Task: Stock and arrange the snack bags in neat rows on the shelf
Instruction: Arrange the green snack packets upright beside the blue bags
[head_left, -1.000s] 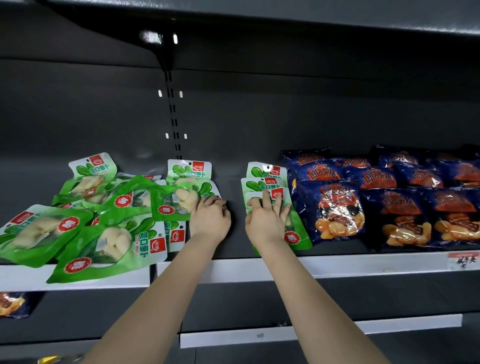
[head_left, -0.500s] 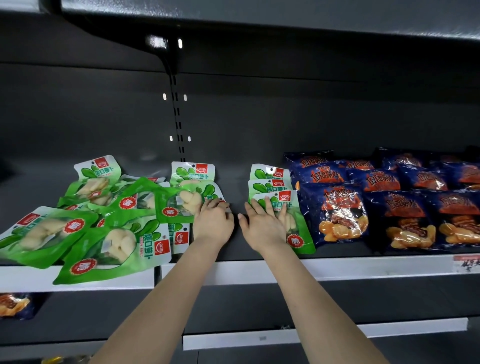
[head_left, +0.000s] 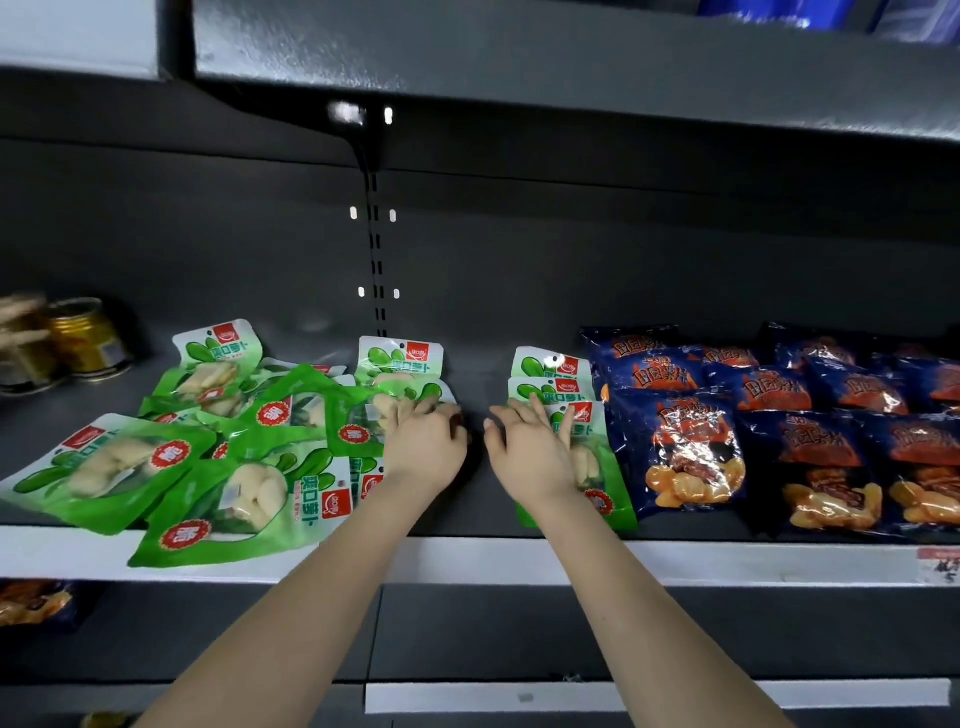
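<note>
Dark shelf (head_left: 483, 514), white front edge. Left hand (head_left: 426, 449) curling onto jumbled green bags (head_left: 244, 467); right hand (head_left: 530, 452) pressing flat, fingers spread, on stacked green bags (head_left: 558, 387) (blue bags (head_left: 680, 447) just beside).

The shelf (head_left: 467, 564) carries about 10 green snack bags (head_left: 244, 499), roughly 9 blue snack bags (head_left: 675, 452), 2 gold cans (head_left: 85, 335).

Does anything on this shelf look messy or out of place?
Yes. The green snack bags at the left lie jumbled, overlapping at odd angles, and one juts past the shelf edge. The dark blue bags and the green row under the right hand look orderly.
</note>
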